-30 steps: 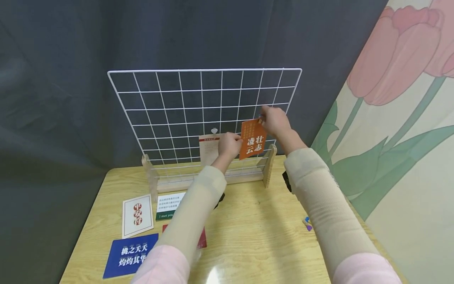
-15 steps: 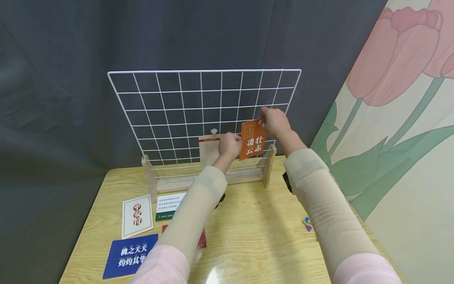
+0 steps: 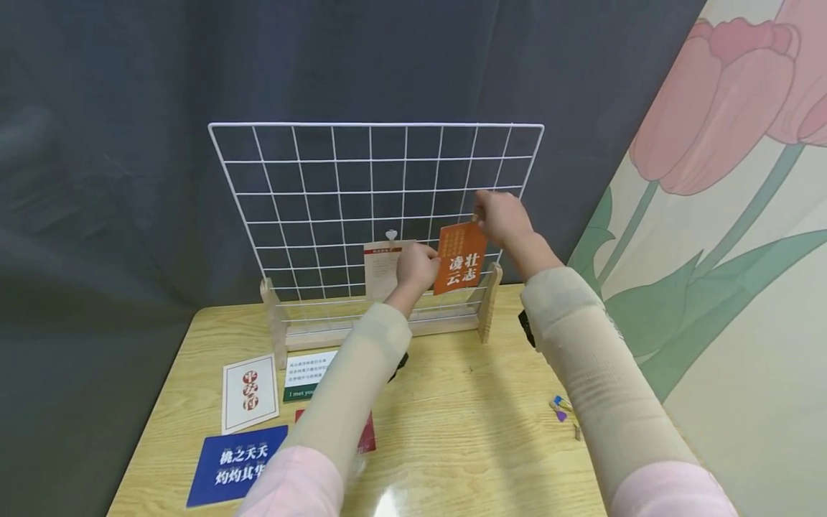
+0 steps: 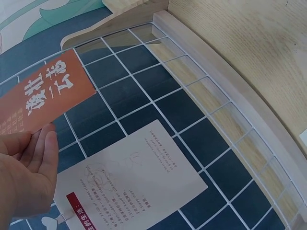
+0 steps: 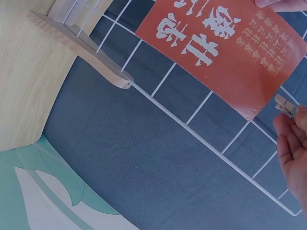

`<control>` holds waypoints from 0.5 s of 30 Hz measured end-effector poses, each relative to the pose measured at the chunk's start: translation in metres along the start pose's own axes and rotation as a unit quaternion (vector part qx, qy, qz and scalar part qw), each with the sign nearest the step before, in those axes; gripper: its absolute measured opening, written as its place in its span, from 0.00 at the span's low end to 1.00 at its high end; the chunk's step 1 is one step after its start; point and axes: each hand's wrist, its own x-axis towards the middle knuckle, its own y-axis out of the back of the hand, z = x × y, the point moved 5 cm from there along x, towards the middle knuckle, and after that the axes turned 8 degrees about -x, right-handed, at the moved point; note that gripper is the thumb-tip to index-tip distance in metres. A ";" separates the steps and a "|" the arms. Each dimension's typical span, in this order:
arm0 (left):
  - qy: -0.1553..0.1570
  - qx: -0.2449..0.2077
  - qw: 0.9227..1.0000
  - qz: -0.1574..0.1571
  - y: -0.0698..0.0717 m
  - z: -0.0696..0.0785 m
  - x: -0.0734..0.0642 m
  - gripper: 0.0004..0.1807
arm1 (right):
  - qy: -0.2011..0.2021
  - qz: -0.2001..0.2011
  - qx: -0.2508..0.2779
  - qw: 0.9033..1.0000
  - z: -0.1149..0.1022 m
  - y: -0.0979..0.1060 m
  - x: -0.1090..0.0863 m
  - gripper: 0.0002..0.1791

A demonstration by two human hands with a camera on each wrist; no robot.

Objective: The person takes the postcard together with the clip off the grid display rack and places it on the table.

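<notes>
My left hand (image 3: 416, 271) pinches the left edge of an orange card (image 3: 460, 248) with white characters, held in front of the white wire grid (image 3: 336, 192). Close to the card's upper right corner, my right hand (image 3: 506, 217) holds a small wooden clothespin (image 5: 285, 105) between thumb and fingers. In the right wrist view the clothespin appears just off the card's corner. A cream card (image 4: 136, 175) with a red strip hangs on the grid to the left, below a white heart-topped clip (image 3: 390, 235); my left hand partly covers it in the head view.
Wooden feet (image 3: 489, 305) support the grid on the table. At the left lie a white card (image 3: 232, 388) with red characters, a blue card (image 3: 213, 477), a white-and-green card (image 3: 304, 362) and a red card (image 3: 367, 438). Small coloured clips (image 3: 559, 408) lie at right.
The orange card's upper right corner has dropped slightly, and the clothespin shows more clearly above it. The grid has shifted a little in view. Both hands stay in nearly the same places.
</notes>
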 end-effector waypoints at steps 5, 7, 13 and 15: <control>-0.002 -0.021 1.000 -0.009 0.000 -0.005 0.000 0.09 | -0.002 0.002 0.009 1.000 0.002 0.000 -0.001 0.02; -0.005 -0.027 1.000 -0.011 0.001 -0.008 0.000 0.09 | -0.001 0.004 0.014 1.000 0.003 -0.001 -0.002 0.02; -0.012 -0.035 0.999 -0.012 0.003 -0.016 -0.001 0.09 | 0.000 0.009 0.023 1.000 0.007 -0.004 -0.005 0.01; -0.002 -0.039 0.999 -0.016 0.003 -0.020 -0.002 0.08 | 0.005 0.012 0.021 1.000 0.009 -0.005 -0.008 0.01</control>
